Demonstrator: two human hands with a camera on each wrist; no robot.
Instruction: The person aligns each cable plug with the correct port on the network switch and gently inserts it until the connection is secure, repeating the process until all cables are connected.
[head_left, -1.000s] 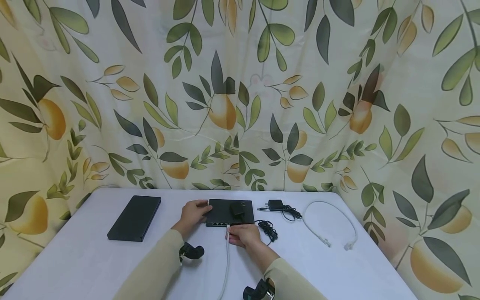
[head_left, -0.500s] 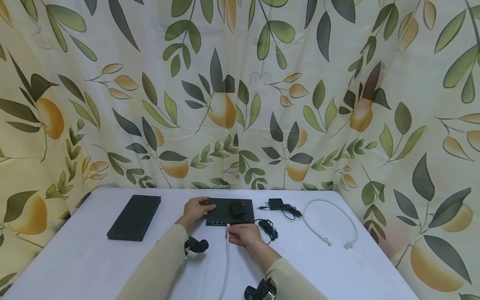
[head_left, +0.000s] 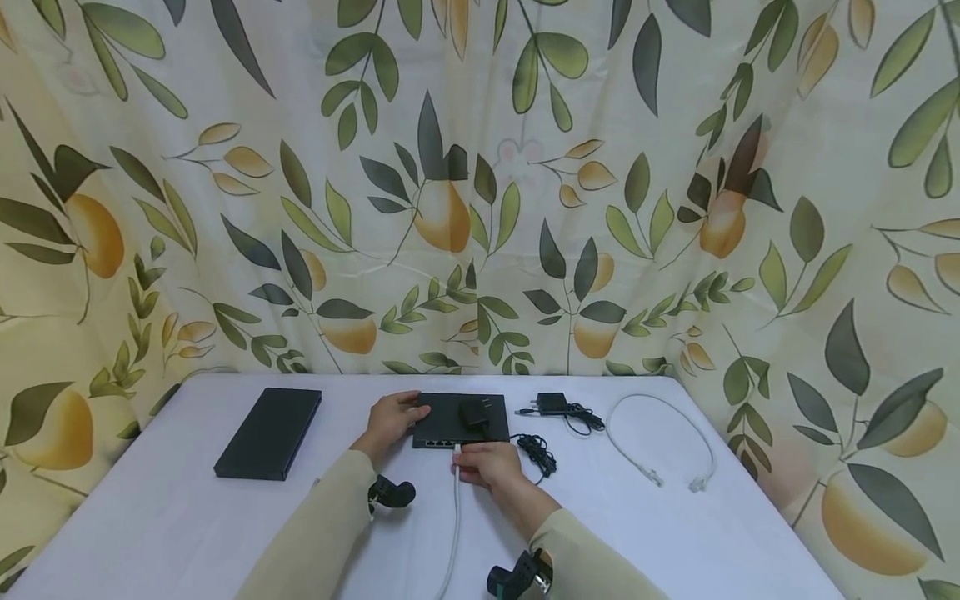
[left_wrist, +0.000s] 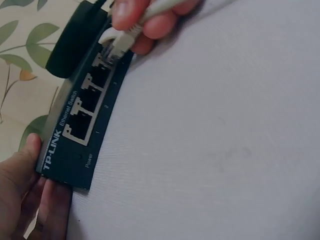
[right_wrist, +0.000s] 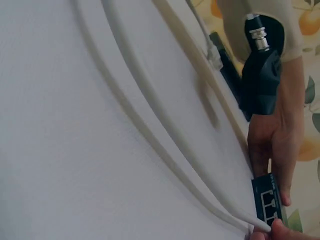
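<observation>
A black TP-LINK Ethernet switch (head_left: pixel 442 407) lies mid-table, its row of ports facing the near side. My left hand (head_left: pixel 386 423) grips its left end, the thumb on top and fingers at the side and underneath in the left wrist view. With thumb and fingers my right hand (head_left: pixel 491 468) pinches the plug of a white network cable (head_left: pixel 456 533). The plug's clear tip (left_wrist: pixel 111 54) is at the ports, near the third; how far inside it sits I cannot tell. The cable trails toward the near edge.
A black power adapter (head_left: pixel 472 415) rests on the switch, its coiled cord (head_left: pixel 536 454) to the right. Farther right lie another adapter (head_left: pixel 552 403) with bundled cord and a looped white network cable (head_left: pixel 708 446). A flat black box (head_left: pixel 268 433) lies left. A patterned curtain (head_left: pixel 480 208) hangs behind.
My left hand has shifted slightly right, its thumb farther onto the switch's top. The right hand keeps the plug at the ports. The head view has tilted a little.
</observation>
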